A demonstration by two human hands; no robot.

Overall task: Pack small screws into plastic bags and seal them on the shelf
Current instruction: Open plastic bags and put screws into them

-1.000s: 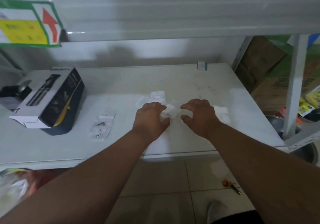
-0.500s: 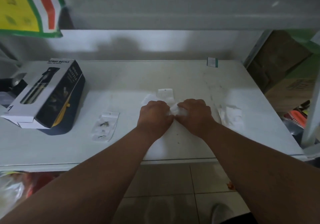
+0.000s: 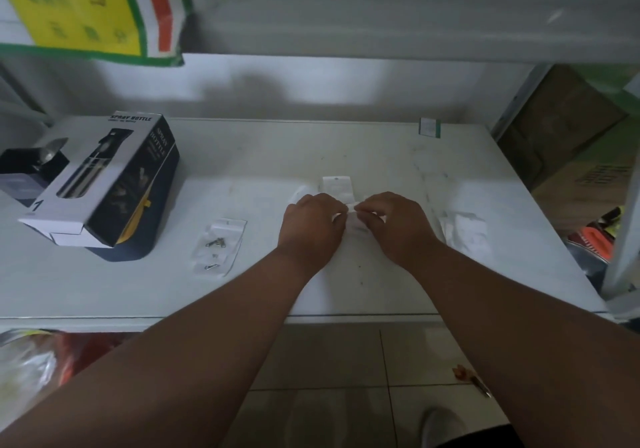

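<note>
- Spray bottle box at left rear of the shelf: "SPRAY BOTTLE" printed on top and side, a "1" on the white flap. Smaller print unreadable.
- Sign hanging from the upper shelf: yellow panel, green border, red up arrow; characters too blurred to read.
- Small green-edged label near the back right edge, text illegible.
- Open room: bare shelf between the box and the hands, and along the front edge; shelf ends right beside the upright post.
- Left hand and right hand sit knuckles up mid-shelf, fingertips meeting.
- Grip: both hands pinch the small plastic bag between them, probably at its top strip; contents hidden.
- Filled bag with screws lies flat left of the hands, well apart.
- Empty bags lie just right of the right hand.
</note>
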